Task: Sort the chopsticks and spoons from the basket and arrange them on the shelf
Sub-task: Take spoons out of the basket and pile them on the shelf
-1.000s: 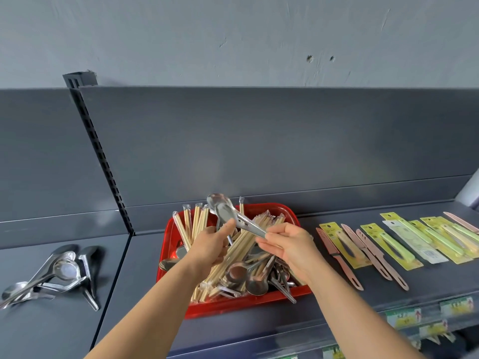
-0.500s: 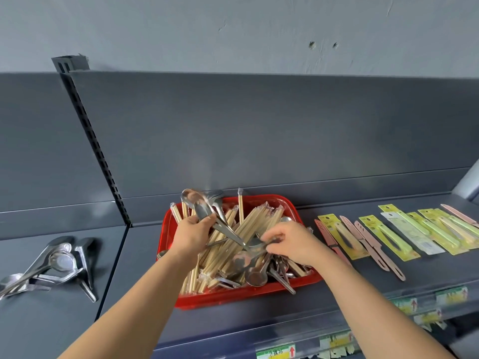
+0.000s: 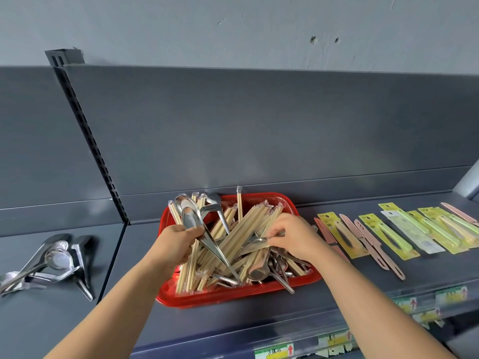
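Observation:
A red basket (image 3: 290,204) sits on the dark shelf (image 3: 337,288), filled with wrapped wooden chopsticks (image 3: 248,226) and loose steel spoons (image 3: 261,272). My left hand (image 3: 176,244) hovers over the basket's left side, closed around two or three steel spoons (image 3: 193,216) whose bowls point up and back. My right hand (image 3: 295,235) is over the middle of the basket, fingers pinching the handle of another spoon (image 3: 252,247) lying among the chopsticks.
A pile of steel spoons (image 3: 51,257) lies on the neighbouring shelf section at the left. Packaged peelers and pink knives (image 3: 373,237) lie in a row to the right of the basket. Price labels (image 3: 274,351) run along the shelf's front edge.
My left hand took the spoon bundle and shifted left with it. My right hand let go, dropped into the basket and pinched another spoon.

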Tool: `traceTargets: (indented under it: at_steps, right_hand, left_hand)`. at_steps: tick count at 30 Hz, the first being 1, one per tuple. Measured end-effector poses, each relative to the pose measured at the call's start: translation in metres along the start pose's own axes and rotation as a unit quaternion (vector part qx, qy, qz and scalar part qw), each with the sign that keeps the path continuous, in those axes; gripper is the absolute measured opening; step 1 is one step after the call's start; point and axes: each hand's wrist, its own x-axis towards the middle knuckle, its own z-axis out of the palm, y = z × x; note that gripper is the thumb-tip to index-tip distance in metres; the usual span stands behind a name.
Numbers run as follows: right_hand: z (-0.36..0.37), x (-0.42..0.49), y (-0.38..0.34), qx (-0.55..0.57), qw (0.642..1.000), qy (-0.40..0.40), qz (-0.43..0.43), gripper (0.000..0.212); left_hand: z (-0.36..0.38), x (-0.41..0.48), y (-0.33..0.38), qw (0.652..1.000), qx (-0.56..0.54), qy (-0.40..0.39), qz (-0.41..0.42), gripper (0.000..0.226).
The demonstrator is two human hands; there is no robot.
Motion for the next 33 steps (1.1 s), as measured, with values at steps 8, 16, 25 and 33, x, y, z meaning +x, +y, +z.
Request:
traceTargets:
  at_steps: [8, 16, 25, 33]
  right_hand:
    - [-0.004, -0.019, -0.004, -0.023, 0.989, -0.142, 0.021, 0.035]
    - [0.004, -0.011, -0.01, -0.119, 0.982, -0.147, 0.019, 0.014]
    - [0.0, -0.007, -0.032, 0.109, 0.994, -0.033, 0.001, 0.042]
    - [0.039, 0.022, -0.142, 0.338, 0.941, -0.017, 0.027, 0.027]
  left_hand:
    - [0.01, -0.013, -0.006, 0.999, 0.032, -0.014, -0.022, 0.026]
    - [0.012, -0.02, -0.009, 0.999, 0.006, -0.005, -0.039, 0.02]
    - [-0.01, -0.024, 0.001, 1.0, -0.014, -0.005, -0.007, 0.031]
    - [-0.073, -0.05, 0.019, 0.996, -0.039, 0.072, 0.031, 0.026]
